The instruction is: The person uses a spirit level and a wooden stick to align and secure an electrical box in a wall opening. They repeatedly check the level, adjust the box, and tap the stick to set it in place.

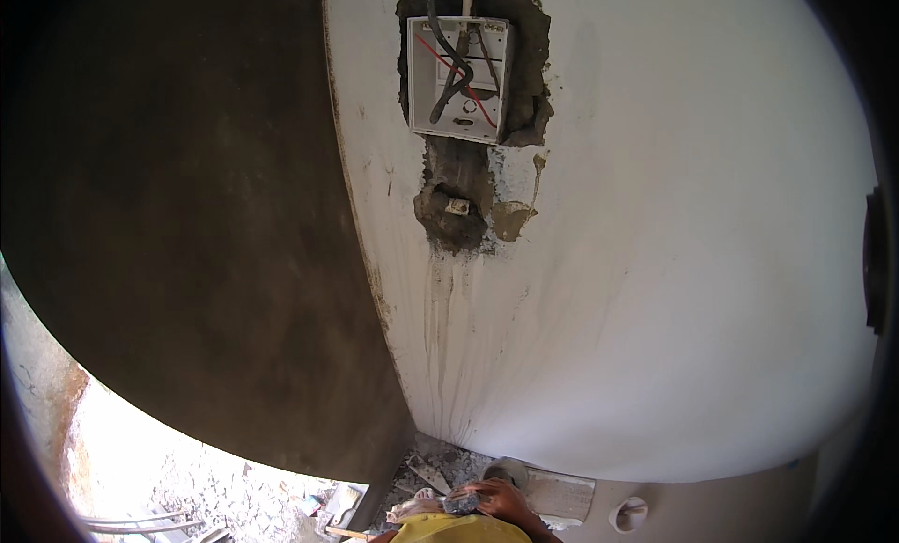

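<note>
At the lower edge, in front of yellow clothing [459,529], my right hand [501,498] has its fingers curled over a dark grey lump [461,502]. Whether the lump is mortar or something else I cannot make out. Of my left hand only a bit of skin [384,536] shows low beside the clothing; its fingers are hidden. Higher up, a white electrical box [421,94] is set in the wall, with black cable [461,64] and red wire [480,105] inside. Rough grey mortar [529,66] surrounds it. A small pale fitting [457,207] sits in a mortared patch below.
A dark grey wall surface [187,215] rises at left, meeting the white wall [674,243]. Rubble [435,454] lies in the corner. Near my right hand are a round grey container [507,468], a board [562,496] and a white round object [627,515]. A wooden handle [346,533] lies at left.
</note>
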The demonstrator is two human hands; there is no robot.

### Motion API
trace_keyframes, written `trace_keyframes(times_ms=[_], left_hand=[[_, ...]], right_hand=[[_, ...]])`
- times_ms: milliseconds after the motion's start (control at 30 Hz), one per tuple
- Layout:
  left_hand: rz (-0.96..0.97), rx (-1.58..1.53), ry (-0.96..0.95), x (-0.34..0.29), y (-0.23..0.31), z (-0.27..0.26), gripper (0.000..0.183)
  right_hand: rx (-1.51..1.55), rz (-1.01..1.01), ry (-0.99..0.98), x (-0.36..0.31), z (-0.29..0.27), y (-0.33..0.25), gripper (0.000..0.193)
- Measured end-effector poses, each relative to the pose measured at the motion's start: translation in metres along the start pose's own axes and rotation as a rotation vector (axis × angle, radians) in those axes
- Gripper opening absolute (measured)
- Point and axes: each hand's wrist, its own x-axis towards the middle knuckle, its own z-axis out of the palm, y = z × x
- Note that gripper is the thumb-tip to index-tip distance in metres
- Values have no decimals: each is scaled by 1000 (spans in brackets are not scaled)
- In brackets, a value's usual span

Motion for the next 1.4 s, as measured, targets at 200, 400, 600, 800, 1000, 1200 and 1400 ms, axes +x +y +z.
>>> trace_keyframes(times_ms=[200,400,600,800,1000,1200,1400], left_hand=[[-10,-19,5,0,-6,-1,38],[8,-25,-20,14,-3,9,38],[55,-5,-96,45,5,39,39],[52,-11,-131,52,4,64,39],[61,-10,-133,49,4,67,39],[44,-9,-133,38,5,64,39],[49,7,-139,38,7,61,39]], right_hand=[[61,96,36,-3,-3,-13,40],[28,151,84,-5,-3,-11,45],[60,106,90,-7,-1,-6,42],[10,57,94,-9,0,-2,41],[68,102,75,-8,-2,-3,41],[107,155,58,-1,-10,-17,40],[44,30,139,0,5,0,42]])
